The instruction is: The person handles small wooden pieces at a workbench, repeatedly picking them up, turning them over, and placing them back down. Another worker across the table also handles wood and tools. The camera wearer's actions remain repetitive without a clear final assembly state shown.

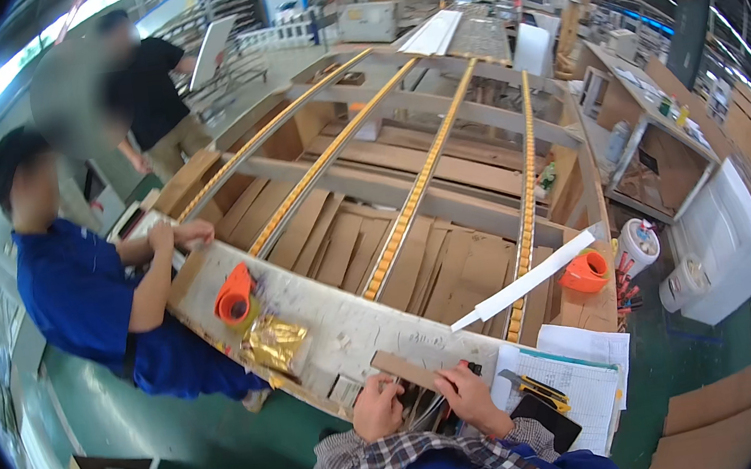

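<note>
Hands meet at the near edge of a long grey workbench point(348, 317), seen from the head camera. The left hand point(377, 409) is curled, its fingers bent over the bench edge beside the near end of a small flat wooden strip point(406, 368); whether it actually pinches the strip cannot be told. The right hand point(471, 398) lies just beside it, fingers folded down, touching the same strip's lower end. A small black object point(474, 369) peeks out just above the right hand.

To the right, a yellow utility knife point(535, 388) rests on a printed sheet of paper point(582, 387), with a dark tablet-like slab point(548, 419) under it. A long white strip point(531, 279) slants across the bench toward an orange tape dispenser point(584, 272). Left along the bench sit a crinkled gold foil bag point(274, 341) and another orange dispenser point(234, 295). Beyond the bench, yellow roller rails point(410, 207) run away over stacked wooden boards point(339, 239).

A person in a blue shirt point(73, 290) leans on the bench's far left end, well apart from the hands.
</note>
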Demonstrator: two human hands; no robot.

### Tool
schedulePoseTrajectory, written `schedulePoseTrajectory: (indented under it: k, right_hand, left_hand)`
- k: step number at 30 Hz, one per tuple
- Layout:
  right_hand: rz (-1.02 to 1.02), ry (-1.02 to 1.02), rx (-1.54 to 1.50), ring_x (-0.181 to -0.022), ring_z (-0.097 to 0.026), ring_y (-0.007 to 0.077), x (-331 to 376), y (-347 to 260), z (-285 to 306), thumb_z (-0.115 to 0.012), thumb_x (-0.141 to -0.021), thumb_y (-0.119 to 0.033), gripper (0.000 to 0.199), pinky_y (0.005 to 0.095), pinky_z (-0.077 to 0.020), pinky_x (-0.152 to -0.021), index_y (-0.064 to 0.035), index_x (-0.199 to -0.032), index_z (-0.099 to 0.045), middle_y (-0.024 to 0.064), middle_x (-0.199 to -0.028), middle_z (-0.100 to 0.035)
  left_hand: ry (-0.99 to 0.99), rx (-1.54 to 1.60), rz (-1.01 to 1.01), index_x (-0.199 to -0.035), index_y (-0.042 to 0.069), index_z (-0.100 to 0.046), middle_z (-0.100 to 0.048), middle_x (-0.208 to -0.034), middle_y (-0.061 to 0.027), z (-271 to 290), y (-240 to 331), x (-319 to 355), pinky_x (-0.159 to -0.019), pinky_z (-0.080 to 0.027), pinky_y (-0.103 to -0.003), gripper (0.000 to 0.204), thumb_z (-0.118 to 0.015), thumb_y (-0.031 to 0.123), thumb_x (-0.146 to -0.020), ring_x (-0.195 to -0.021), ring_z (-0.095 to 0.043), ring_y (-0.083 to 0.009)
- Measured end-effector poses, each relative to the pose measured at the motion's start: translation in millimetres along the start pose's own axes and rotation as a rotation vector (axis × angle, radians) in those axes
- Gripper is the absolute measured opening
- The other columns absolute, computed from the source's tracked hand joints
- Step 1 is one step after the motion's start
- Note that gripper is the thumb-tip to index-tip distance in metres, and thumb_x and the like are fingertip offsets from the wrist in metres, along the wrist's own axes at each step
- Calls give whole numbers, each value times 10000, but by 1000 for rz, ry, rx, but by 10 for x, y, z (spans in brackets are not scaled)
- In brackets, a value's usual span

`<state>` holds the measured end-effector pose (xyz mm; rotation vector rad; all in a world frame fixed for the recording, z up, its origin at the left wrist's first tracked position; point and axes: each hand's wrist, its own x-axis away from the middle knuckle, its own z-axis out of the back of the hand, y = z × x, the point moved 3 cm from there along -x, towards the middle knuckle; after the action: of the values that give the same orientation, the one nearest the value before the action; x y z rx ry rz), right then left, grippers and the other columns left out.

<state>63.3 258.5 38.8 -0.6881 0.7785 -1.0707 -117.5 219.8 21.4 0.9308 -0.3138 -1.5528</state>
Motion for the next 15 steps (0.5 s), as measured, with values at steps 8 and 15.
schedulePoseTrajectory:
  k: [8,15]
  right_hand:
    - [-74,-3,15,-814,-568,331,-4,-38,60,-555,-849,-188,229,364,-454,-709,-15,-985,-616,160,-875,-580]
    - [-80,-16,3,-805,-558,334,9,-20,63,-546,-855,-175,237,358,-444,-712,-1,-1005,-604,166,-856,-566]
  left_hand:
    - [-79,63,-61,-767,76,-540,-514,-916,-100,33,92,-136,-596,-466,-363,163,-602,26,-624,-695,-558,-247]
    - [-2,7,-148,-775,42,-522,-503,-894,-129,62,153,-140,-618,-453,-380,160,-606,31,-640,-728,-536,-290]
